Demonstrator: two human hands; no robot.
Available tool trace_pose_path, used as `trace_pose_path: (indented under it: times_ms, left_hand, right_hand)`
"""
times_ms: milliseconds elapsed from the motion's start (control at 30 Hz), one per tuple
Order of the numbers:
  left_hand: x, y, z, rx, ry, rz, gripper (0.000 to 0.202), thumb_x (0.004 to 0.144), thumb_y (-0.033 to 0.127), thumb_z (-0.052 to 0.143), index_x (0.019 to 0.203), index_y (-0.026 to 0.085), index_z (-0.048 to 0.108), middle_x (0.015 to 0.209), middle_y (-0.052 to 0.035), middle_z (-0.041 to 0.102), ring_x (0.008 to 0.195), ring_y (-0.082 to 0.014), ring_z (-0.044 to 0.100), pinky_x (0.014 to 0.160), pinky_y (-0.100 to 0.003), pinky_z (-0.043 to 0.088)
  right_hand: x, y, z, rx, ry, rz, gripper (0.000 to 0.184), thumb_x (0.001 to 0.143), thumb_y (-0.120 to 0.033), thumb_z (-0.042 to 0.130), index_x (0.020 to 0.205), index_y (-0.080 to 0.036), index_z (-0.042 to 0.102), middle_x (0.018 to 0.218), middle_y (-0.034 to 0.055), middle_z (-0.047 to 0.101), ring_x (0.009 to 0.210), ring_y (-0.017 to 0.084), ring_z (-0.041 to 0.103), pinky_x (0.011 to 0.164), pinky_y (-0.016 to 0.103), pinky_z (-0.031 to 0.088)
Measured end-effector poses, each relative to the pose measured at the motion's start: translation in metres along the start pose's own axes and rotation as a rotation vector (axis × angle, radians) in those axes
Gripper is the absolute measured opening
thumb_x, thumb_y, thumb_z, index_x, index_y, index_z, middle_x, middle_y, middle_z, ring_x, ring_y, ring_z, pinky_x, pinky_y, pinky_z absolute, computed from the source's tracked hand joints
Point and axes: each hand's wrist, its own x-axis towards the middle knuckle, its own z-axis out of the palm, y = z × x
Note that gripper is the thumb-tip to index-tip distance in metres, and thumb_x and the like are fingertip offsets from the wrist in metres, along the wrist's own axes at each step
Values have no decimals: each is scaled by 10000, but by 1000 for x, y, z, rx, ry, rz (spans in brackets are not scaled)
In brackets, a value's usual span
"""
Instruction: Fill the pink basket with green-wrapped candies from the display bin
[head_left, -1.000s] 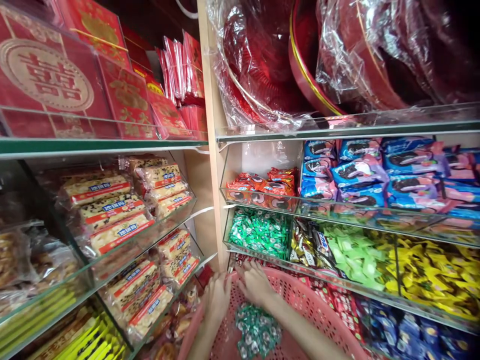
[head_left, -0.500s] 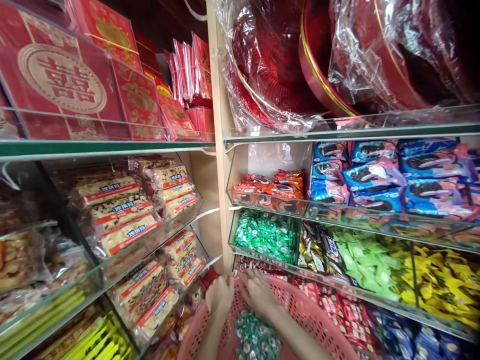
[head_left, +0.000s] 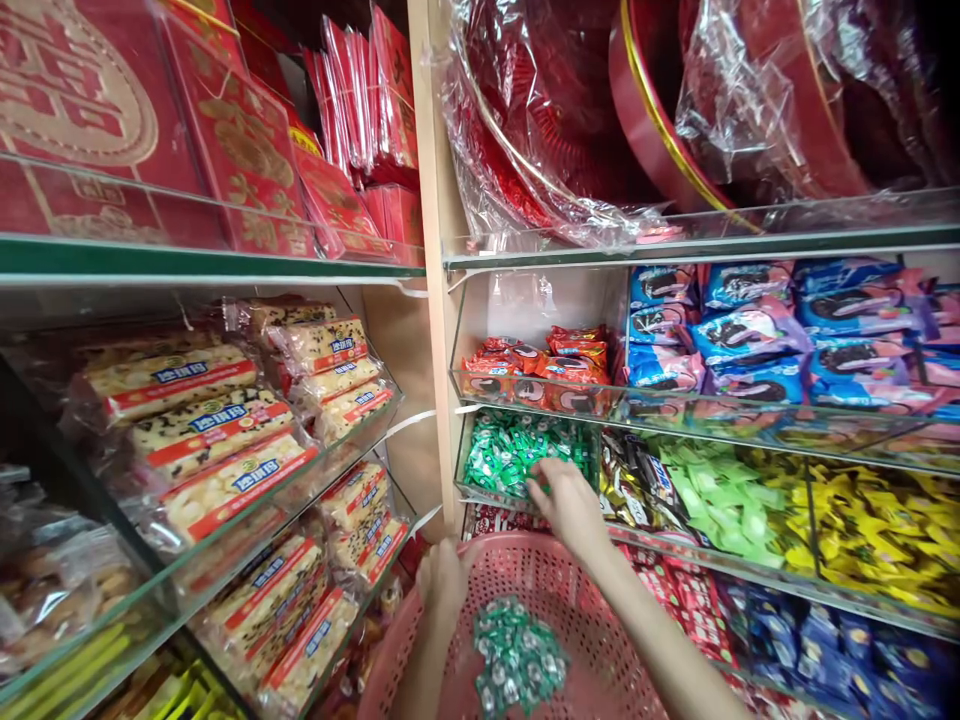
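Observation:
A pink plastic basket (head_left: 600, 610) sits low in front of me with a small heap of green wrapped candies (head_left: 516, 655) in it. My left hand (head_left: 442, 585) grips the basket's far left rim. My right hand (head_left: 566, 500) reaches up into the clear shelf bin of green wrapped candies (head_left: 502, 450); its fingers are curled down among them, and what they hold is hidden.
Neighbouring bins hold gold-wrapped bars (head_left: 626, 485), light green candies (head_left: 712, 500) and yellow candies (head_left: 877, 530). Above are red snack packs (head_left: 540, 365) and blue cookie packs (head_left: 787, 330). Left glass shelves carry nougat packs (head_left: 202, 420) and red envelopes (head_left: 247, 150).
My right hand has lifted from the basket rim up into the green candy bin. My left hand stays on the basket. The view has shifted slightly.

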Motion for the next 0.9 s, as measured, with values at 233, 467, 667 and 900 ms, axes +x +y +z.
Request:
trace_pose_path:
  times_ms: [233,467,667,900]
  left_hand:
    - [6,1,-2,-36,-56,-20,565,789,652,390,1028,222,668,1038,-136,689,991,-306,628,775,-341,453]
    - [3,0,0,-20,-40,-26,606,814,659,315,1010,214,676,998,-147,698,965,-299,638,769,-337,450]
    - [-1,0,0,6,-25,-16,534,838,595,351,1045,214,663,983,-145,700,958,-282,641,750,-312,448]
    - [-6,6,-8,51,-12,38,531,836,610,351,1048,234,661,982,-121,703,944,-256,645,749,-287,440]
  right_hand:
    - [10,10,6,-291,-187,168,188,883,-140,414,944,-154,592,951,96,601,800,191,605,624,271,353]
    - [7,17,8,-201,-43,142,250,930,-187,365,858,-153,602,841,80,585,666,156,586,589,263,349]
    - [-24,-3,5,410,145,-212,231,936,-274,384,924,-189,598,891,59,603,836,155,561,756,257,418]
    - [-62,15,74,729,-856,73,147,725,-99,467,613,-155,545,527,-49,501,474,72,454,467,170,344]
